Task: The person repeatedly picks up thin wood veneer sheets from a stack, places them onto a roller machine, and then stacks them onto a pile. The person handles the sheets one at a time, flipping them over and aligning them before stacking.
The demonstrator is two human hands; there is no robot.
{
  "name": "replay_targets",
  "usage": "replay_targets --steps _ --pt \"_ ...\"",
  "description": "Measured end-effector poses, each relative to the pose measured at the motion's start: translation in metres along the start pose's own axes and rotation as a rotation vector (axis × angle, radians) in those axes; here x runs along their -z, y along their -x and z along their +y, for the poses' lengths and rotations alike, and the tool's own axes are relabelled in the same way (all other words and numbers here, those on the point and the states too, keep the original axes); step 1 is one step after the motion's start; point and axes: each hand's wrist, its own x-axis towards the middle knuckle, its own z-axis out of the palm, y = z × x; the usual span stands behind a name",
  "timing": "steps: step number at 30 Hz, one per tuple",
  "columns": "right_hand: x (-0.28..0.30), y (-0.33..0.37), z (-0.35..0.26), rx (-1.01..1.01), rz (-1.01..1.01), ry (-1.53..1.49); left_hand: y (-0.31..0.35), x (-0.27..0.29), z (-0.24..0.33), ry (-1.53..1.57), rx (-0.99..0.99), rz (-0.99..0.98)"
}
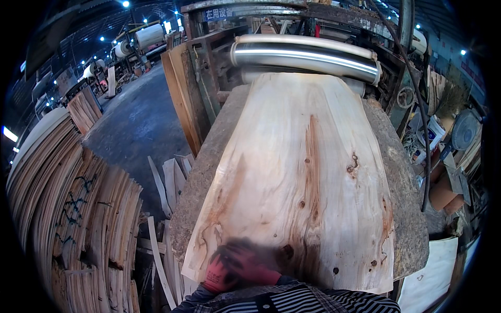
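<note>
A broad sheet of pale wood veneer, streaked brown and dotted with knots, lies lengthwise in front of me. Its far end reaches the shiny metal roller of a machine. Both my hands wear red gloves with dark fingers and overlap at the sheet's near left part. My left hand is near its lower left edge. My right hand reaches across from the right, beside or over the left one. Motion smears the fingers, so their grip cannot be made out. Under the veneer is a rough brown table.
Tall stacks of veneer sheets stand at my left. Loose wood strips lean beside the table. Upright boards stand by the machine frame. A dark rod hangs at the right, near a grey fan and clutter.
</note>
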Motion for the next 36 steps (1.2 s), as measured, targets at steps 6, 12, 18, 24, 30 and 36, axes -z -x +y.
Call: replay_targets --steps 6,12,18,24,30,36 --pt "-0.0025 0.0007 0.0014 -0.013 -0.004 -0.005 0.0016 -0.0013 -0.0027 -0.014 -0.002 -0.028" --pt "-0.0011 0.0002 0.0001 -0.018 -0.014 -0.007 0.0043 -0.0043 -0.0057 -0.003 0.008 -0.038" --pt "-0.0053 0.0027 0.0048 -0.033 -0.027 -0.008 0.0024 -0.0019 -0.0021 -0.045 0.0 -0.039" --pt "-0.0012 0.0015 0.0005 -0.044 -0.036 0.017 0.003 -0.0037 -0.0034 -0.009 0.019 -0.034" --pt "-0.0035 0.0016 0.0024 -0.023 -0.029 -0.03 0.001 -0.0031 -0.0025 0.027 0.035 -0.031" --pt "-0.0005 0.0001 -0.0004 -0.027 -0.029 -0.02 0.0037 -0.0067 -0.0049 0.012 0.038 -0.022"
